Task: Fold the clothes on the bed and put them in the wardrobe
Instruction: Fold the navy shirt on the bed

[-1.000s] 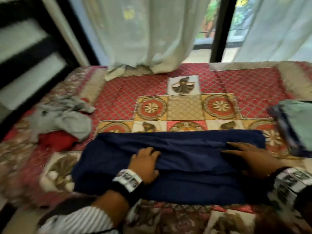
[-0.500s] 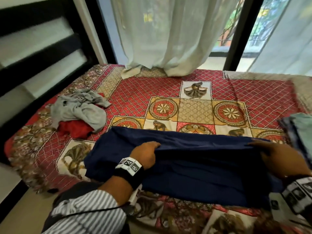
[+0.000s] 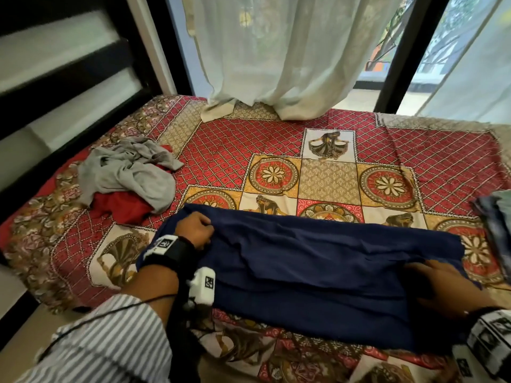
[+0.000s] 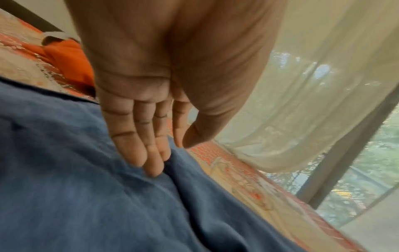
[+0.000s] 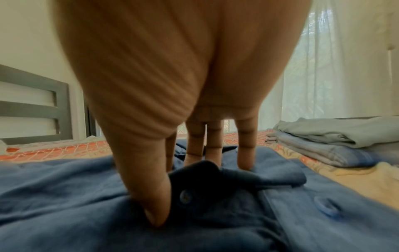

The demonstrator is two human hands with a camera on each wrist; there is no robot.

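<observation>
A navy blue shirt, folded into a long band, is spread across the near side of the bed. Its left end is touched by the straight fingers of the left hand, nothing being clasped. Its right end, by the buttons, is pressed down by the outstretched right hand, thumb and fingers on the cloth. A crumpled grey garment is heaped on a red garment near the headboard. Folded clothes are stacked to the right.
</observation>
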